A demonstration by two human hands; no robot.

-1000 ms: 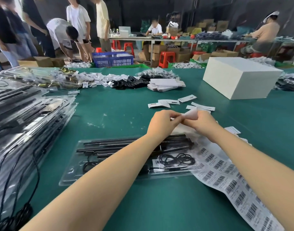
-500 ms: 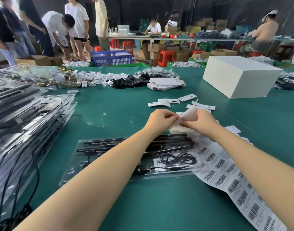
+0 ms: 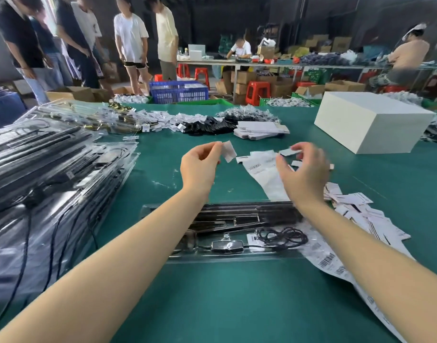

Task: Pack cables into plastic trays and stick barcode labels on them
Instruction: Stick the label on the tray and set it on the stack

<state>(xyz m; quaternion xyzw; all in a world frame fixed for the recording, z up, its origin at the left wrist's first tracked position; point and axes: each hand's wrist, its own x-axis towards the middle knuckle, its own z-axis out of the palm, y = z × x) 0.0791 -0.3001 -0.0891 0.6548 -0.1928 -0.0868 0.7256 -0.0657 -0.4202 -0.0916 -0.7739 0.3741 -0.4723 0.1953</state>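
At nine o'clock a stack of filled trays sits on the green surface. The left hand, raised at eleven o'clock, has its grip pinched on a small white label. Below both forearms, at six o'clock, lies a clear plastic tray holding black rods and a coiled cable. The right hand, blurred at one o'clock, has its grip loose with fingers spread, holding nothing, above the barcode label strip running toward four o'clock.
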